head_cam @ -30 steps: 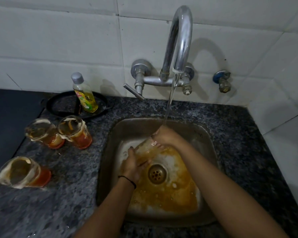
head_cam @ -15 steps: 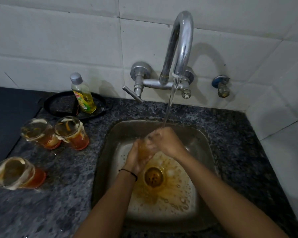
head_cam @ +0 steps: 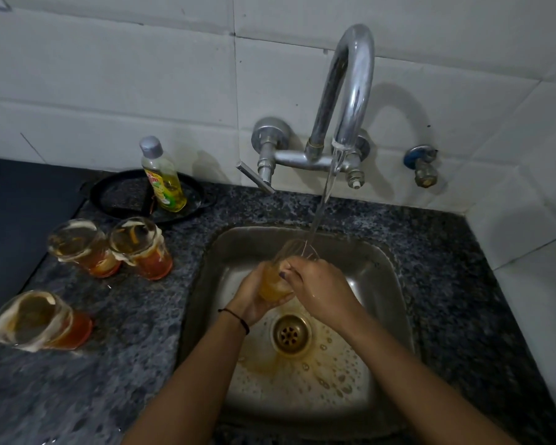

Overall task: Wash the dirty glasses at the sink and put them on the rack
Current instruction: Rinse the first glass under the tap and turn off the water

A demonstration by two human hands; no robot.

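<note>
The glass point(head_cam: 274, 282) sits over the sink point(head_cam: 382, 284), mouth under the tap stream point(head_cam: 323, 200); the left hand point(head_cam: 254, 301) cups its base, the right hand point(head_cam: 320, 285) grips its upper wall. Wet glass likely slips, so a firm hold suits. Three dirty glasses point(head_cam: 138, 248) stand on the granite counter point(head_cam: 126, 316) below white tiles point(head_cam: 109, 75).
</note>
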